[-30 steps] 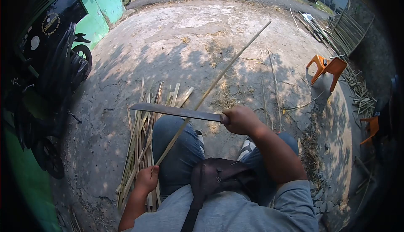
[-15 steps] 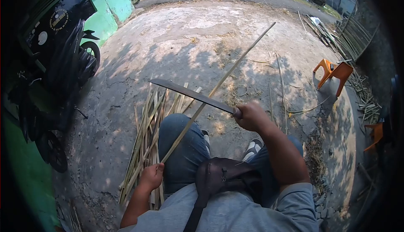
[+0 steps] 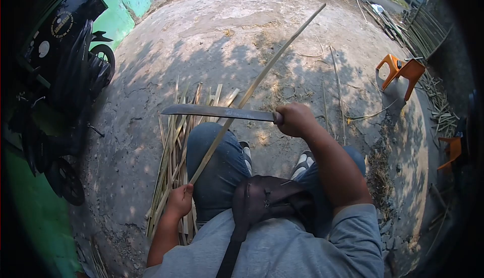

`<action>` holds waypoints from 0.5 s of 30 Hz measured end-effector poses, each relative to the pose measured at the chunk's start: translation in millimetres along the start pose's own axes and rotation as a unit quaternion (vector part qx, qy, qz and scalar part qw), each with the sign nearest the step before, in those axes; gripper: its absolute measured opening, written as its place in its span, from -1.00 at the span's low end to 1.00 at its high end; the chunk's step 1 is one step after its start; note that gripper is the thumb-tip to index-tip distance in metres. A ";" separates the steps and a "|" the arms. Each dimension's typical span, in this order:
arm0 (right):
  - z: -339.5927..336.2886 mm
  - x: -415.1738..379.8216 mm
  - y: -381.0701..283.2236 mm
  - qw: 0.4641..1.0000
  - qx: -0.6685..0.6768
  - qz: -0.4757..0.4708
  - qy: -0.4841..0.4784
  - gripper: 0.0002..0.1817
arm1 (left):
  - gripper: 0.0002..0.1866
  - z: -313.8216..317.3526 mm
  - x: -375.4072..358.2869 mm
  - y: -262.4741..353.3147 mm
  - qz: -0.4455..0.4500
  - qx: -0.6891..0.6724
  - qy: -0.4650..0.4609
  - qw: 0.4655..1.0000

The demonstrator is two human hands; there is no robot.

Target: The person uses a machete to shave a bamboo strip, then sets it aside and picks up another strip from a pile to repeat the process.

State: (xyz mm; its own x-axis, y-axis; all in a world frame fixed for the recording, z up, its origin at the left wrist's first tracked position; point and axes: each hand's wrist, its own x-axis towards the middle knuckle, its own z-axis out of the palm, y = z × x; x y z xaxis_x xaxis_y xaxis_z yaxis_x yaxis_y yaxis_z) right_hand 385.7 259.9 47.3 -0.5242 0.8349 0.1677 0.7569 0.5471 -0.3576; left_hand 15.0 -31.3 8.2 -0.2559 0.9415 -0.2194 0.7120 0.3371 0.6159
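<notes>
My left hand [image 3: 180,201] is closed around the lower end of a long, thin pale strip [image 3: 269,67], which slants up to the right past my left knee. My right hand [image 3: 297,120] grips the handle of a long machete [image 3: 217,111]. The blade points left, lies nearly level and crosses the strip above the knee; whether they touch is hard to tell. A bundle of similar strips [image 3: 169,169] lies on the ground beside my left leg, partly hidden by the leg and arm.
An orange plastic chair [image 3: 412,72] stands at the right, with a second orange piece [image 3: 450,152] below it. Loose strips [image 3: 439,107] lie along the right wall. A parked motorcycle [image 3: 75,86] is on the left. A dark bag [image 3: 264,200] rests on my lap.
The machete has turned from a slant to nearly level, and my right hand has moved slightly up. The strip's far end appears higher. The camera view has shifted a little.
</notes>
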 end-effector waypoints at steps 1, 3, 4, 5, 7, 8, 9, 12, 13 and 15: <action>-0.6 -2.8 -0.5 1.000 0.007 -0.007 -0.001 -0.86 | -0.16 0.2 -1.0 -0.3 0.000 0.000 0.001 1.000; -2.4 -10.0 -4.2 1.000 0.022 -0.020 -0.005 -0.89 | -0.15 1.0 -4.1 0.5 0.000 0.002 0.006 1.000; -2.9 -14.3 -7.6 0.999 0.027 -0.029 0.000 -0.88 | -0.15 1.9 -5.5 2.9 0.001 0.004 0.009 1.000; -2.7 -19.1 -12.2 0.999 0.033 -0.036 0.005 -0.86 | -0.15 2.1 -6.5 5.2 0.002 0.007 0.012 1.000; -3.4 -22.9 -18.3 0.998 0.028 -0.049 0.006 -0.87 | -0.15 1.8 -6.5 8.8 0.008 0.007 0.013 1.000; -3.3 -22.4 -21.0 0.998 0.017 -0.056 0.003 -0.89 | -0.15 2.0 -6.0 10.3 0.010 0.007 0.015 1.000; -3.4 -21.4 -23.8 0.998 0.007 -0.065 -0.001 -0.90 | -0.15 2.2 -5.3 11.7 0.009 0.012 0.015 1.000; -8.2 -11.7 -20.8 1.000 -0.003 -0.019 -0.005 -0.87 | -0.15 0.7 -4.8 12.0 -0.006 0.018 0.016 1.000; -7.6 -8.4 -16.4 1.000 0.001 -0.007 -0.002 -0.86 | -0.14 0.4 -3.9 10.3 -0.012 0.015 0.015 1.000; -8.2 1.3 -5.9 0.999 0.013 0.043 -0.015 -0.80 | -0.14 -2.7 -3.0 9.3 -0.019 0.018 0.007 1.000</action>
State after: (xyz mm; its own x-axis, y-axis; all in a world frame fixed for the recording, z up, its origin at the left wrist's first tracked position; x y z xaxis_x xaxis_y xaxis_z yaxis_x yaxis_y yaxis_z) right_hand 383.7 258.3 57.2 -0.4700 0.8760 0.1084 0.7890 0.4721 -0.3932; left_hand 20.6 -31.0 16.6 -0.2930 0.9277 -0.2313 0.7240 0.3733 0.5800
